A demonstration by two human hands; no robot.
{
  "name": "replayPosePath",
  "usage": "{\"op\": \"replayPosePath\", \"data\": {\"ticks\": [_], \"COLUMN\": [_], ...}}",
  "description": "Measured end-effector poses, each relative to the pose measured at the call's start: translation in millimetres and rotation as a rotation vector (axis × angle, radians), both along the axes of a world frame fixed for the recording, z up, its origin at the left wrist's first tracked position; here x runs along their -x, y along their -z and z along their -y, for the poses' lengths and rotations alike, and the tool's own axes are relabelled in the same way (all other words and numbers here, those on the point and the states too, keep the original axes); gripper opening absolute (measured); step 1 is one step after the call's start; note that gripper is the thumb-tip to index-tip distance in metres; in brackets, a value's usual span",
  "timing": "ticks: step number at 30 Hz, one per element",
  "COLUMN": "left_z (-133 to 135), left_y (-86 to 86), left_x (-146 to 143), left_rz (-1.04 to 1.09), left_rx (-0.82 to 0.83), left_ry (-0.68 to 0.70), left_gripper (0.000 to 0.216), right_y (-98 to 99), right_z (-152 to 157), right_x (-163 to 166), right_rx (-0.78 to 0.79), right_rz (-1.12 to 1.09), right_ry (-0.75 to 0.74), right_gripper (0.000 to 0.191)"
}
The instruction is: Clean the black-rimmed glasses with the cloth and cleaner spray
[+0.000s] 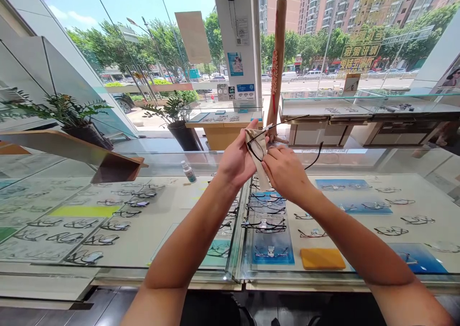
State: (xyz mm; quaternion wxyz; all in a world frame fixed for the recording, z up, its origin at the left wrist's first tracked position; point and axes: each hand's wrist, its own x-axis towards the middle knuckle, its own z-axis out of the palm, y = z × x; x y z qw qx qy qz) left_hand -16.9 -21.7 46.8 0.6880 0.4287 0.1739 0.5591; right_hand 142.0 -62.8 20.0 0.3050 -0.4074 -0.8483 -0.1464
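Note:
Both hands are raised above a glass display counter [161, 249]. My left hand [235, 158] is closed on a pair of black-framed glasses [256, 146], pinching a lens rim together with a cream cleaning cloth [261, 163]. My right hand [283, 170] is closed on the same cloth, pressing it against the lens. The glasses' thin temples stick out to the right, one reaching down toward [316, 156]. The cloth hangs down between my hands.
Inside the counter lie several rows of glasses [266, 223] on blue and white pads, and a yellow cloth [322, 258]. A small spray bottle [188, 172] stands on the glass. Potted plants [178, 113] and further display cases [323, 113] stand by the window.

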Motion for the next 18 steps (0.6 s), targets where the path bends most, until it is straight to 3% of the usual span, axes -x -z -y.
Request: {"op": "replayPosePath", "data": {"ticks": [4, 7, 11, 15, 18], "left_z": [-2, -7, -11, 2, 22], "left_y": [-6.2, -12.0, -14.6, -13.1, -13.6], "left_x": [7, 13, 21, 21, 15], "left_rz": [0.008, 0.023, -0.001, -0.156, -0.375], "left_rx": [-0.037, -0.093, -0.177, -0.426, -0.656], "left_ry": [-0.058, -0.167, -0.356, -0.49, -0.623], "left_gripper": [0.04, 0.037, 0.032, 0.029, 0.023], "right_y": [-3.0, -16.3, -38.5, -49.9, -51.3], "right_z": [8, 13, 12, 8, 8], "right_x": [2, -17, -56, -79, -81], "right_rx": [0.026, 0.194, 0.54, 0.728, 0.782], "right_rz": [0.125, 0.105, -0.248, -0.61, -0.74], "right_ry": [0.042, -0.148, -0.51, -0.604, -0.612], "right_gripper": [0.031, 0.03, 0.038, 0.042, 0.041]}}
